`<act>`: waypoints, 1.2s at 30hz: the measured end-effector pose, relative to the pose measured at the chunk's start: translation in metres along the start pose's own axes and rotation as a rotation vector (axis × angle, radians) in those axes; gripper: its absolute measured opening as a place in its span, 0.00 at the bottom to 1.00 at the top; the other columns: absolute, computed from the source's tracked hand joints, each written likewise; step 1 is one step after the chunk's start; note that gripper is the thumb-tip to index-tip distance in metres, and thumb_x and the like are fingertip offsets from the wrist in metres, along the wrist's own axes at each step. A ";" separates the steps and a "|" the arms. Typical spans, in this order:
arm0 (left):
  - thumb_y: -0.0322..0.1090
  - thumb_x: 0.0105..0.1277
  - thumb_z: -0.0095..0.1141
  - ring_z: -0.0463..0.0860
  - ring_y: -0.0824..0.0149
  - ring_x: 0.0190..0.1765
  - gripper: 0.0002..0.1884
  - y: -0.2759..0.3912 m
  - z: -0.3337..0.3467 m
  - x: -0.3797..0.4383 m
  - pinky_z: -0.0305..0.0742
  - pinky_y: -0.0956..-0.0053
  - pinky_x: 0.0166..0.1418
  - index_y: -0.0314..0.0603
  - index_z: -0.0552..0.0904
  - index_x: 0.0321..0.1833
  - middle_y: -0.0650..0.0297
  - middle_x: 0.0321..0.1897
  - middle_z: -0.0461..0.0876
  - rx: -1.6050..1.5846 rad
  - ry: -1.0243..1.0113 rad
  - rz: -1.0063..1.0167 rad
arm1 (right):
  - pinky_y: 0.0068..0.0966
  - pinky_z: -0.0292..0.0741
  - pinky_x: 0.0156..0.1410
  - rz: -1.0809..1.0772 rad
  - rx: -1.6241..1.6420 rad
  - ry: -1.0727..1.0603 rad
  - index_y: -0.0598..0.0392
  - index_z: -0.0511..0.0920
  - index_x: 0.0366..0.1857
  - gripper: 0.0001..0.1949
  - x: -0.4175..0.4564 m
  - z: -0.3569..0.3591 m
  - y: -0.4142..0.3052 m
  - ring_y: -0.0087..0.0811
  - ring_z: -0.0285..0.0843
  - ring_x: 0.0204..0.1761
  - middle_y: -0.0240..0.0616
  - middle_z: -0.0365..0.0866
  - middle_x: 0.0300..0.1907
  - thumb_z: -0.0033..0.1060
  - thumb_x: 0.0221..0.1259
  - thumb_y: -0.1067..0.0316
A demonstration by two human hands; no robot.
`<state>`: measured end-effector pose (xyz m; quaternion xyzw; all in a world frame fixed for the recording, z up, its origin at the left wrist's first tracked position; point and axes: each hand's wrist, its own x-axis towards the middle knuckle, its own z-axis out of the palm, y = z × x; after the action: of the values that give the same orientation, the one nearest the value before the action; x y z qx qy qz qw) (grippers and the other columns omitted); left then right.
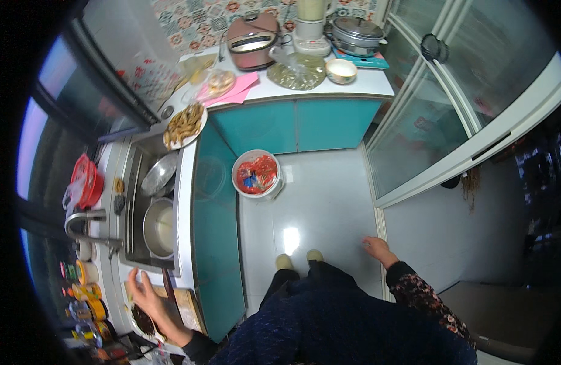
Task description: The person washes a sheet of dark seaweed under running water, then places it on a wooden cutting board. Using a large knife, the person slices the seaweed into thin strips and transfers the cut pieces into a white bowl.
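My left hand [146, 294] is over the counter beside the sink, its fingers apart, above a dish of dark food [143, 320] and next to a wooden cutting board [189, 310]. A knife with a dark handle [169, 285] lies on the board. Over the floor at the right, my right hand [377, 249] hangs with nothing seen in it. The steel sink [131, 205] holds a metal pot [158, 228] with pale liquid and a tilted metal bowl [159, 175]. A plate of brownish food [185, 127] rests at the sink's far corner.
A lined bucket of waste [257, 175] stands on the floor by the teal cabinets [262, 130]. The back counter bears a rice cooker [253, 43], a blender [310, 32], a lidded electric pan [357, 34] and a bowl [341, 71]. Sliding glass doors [426, 123] are at the right.
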<state>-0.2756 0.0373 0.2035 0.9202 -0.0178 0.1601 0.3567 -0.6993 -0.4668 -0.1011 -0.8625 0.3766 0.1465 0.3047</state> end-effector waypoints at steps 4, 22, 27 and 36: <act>0.35 0.66 0.55 0.81 0.62 0.52 0.16 0.073 0.181 -0.014 0.73 0.68 0.59 0.38 0.79 0.56 0.58 0.50 0.83 -0.221 -0.634 0.334 | 0.36 0.78 0.49 0.260 0.302 0.250 0.48 0.81 0.50 0.14 -0.085 0.017 0.067 0.40 0.83 0.44 0.41 0.85 0.43 0.60 0.60 0.66; 0.42 0.68 0.53 0.82 0.49 0.49 0.15 0.405 0.488 -0.677 0.76 0.60 0.56 0.39 0.83 0.48 0.55 0.47 0.84 -0.538 -2.264 1.080 | 0.35 0.67 0.35 1.321 0.744 0.079 0.53 0.75 0.25 0.11 -0.428 0.277 0.081 0.34 0.72 0.27 0.39 0.77 0.26 0.57 0.67 0.63; 0.35 0.54 0.57 0.81 0.45 0.46 0.18 0.248 0.647 -0.573 0.73 0.47 0.52 0.40 0.82 0.48 0.50 0.45 0.83 -0.169 -1.675 2.224 | 0.37 0.78 0.43 1.276 1.096 0.672 0.48 0.83 0.40 0.10 -0.464 0.214 0.215 0.43 0.82 0.35 0.41 0.85 0.37 0.50 0.65 0.65; 0.35 0.62 0.58 0.77 0.64 0.19 0.08 0.244 0.633 -0.541 0.75 0.67 0.24 0.41 0.84 0.29 0.63 0.19 0.78 0.583 -2.043 0.113 | 0.31 0.80 0.45 0.947 0.702 0.961 0.51 0.83 0.46 0.10 -0.423 -0.033 0.492 0.35 0.85 0.39 0.38 0.86 0.39 0.56 0.70 0.62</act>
<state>-0.6459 -0.6074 -0.2437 0.6658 -0.3124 -0.6740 -0.0697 -1.3466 -0.5120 -0.0763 -0.4302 0.8222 -0.2585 0.2685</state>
